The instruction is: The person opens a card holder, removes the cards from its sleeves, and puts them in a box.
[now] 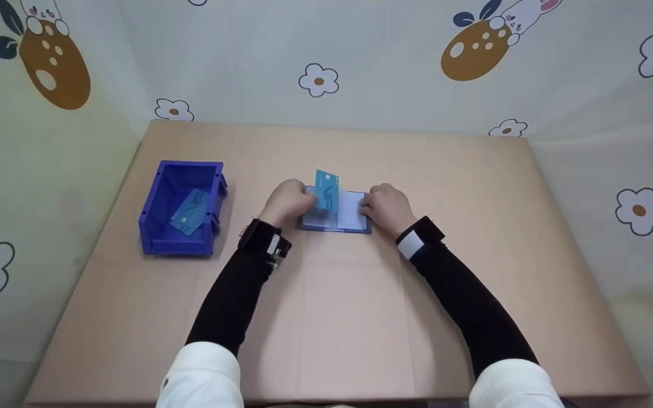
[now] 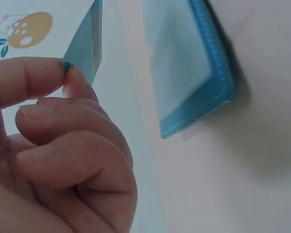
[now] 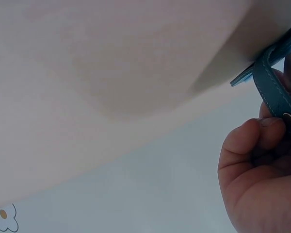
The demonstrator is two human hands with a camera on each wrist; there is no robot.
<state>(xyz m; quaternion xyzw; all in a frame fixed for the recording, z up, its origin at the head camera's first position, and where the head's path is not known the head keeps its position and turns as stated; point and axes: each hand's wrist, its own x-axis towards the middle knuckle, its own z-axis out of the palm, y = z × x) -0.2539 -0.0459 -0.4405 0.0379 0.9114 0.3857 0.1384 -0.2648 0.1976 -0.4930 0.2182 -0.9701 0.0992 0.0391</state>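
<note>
My left hand (image 1: pixel 289 201) pinches a teal card marked VIP (image 1: pixel 327 190) by its edge between thumb and forefinger. In the left wrist view the card (image 2: pixel 89 46) stands up from the fingertips, the other fingers curled below. Under it a blue card holder (image 1: pixel 353 211) lies spread open, with clear pockets inside. Its stitched corner (image 2: pixel 203 104) shows apart from the left fingers. At the holder's right edge, my right hand (image 1: pixel 389 207) grips it. The right wrist view shows a strap with a metal snap (image 3: pixel 273 92) at those fingers; part of the holder is cut off there.
To the left on the table (image 1: pixel 349 317) stands a blue plastic bin (image 1: pixel 148 218), with another teal VIP card (image 1: pixel 190 214) lying inside. A printed curtain (image 1: pixel 236 62) with flowers and rabbits borders the table at the back and sides.
</note>
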